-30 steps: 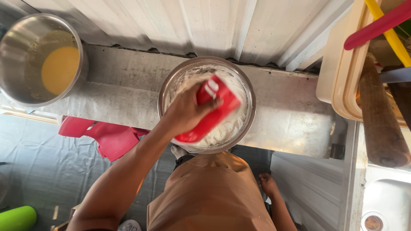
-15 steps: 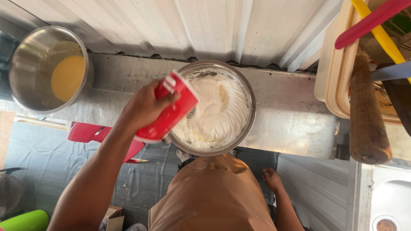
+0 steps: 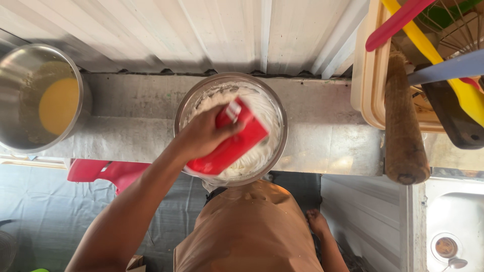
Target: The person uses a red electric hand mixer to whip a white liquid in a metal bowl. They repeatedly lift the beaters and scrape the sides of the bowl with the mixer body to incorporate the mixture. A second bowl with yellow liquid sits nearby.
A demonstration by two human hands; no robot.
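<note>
The left hand (image 3: 201, 136) grips a red carton (image 3: 229, 142), tilted over a steel mixing bowl (image 3: 184, 108) of white whipped cream (image 3: 262, 108) on the metal tabletop (image 3: 322, 136). The right hand (image 3: 317, 222) hangs low beside the brown apron (image 3: 247, 231); whether it is open or closed I cannot tell. A second steel bowl (image 3: 20, 75) with yellow liquid (image 3: 58, 106) sits well apart at the left.

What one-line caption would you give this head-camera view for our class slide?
A left hand holds a red carton over a steel bowl of white cream on a metal ledge.
</note>
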